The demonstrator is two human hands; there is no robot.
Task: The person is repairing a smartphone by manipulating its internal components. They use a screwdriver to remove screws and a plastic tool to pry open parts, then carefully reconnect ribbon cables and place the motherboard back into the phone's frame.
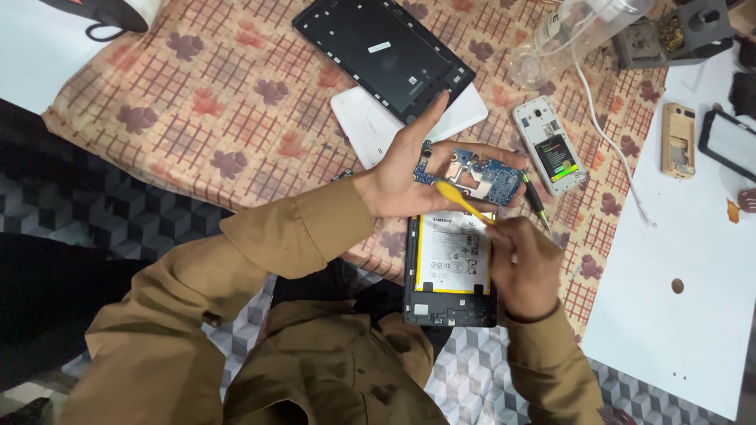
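My left hand [409, 169] holds a blue circuit board [482, 175] over the cloth, fingers spread beneath it. My right hand [526, 266] grips a yellow pry tool [463, 201] whose tip touches the board's underside. Just below lies an opened tablet body [450, 303] with its white battery [454, 253] showing. A small screwdriver [535, 200] with a green band lies right of the board.
A black tablet frame [383, 53] rests on a white back cover [370, 130] further up the patterned cloth [220, 118]. An opened phone [550, 143], a white cable [614, 153], a clear bottle [568, 35], a tan phone part [678, 139] and a solder stand [677, 35] are at the right.
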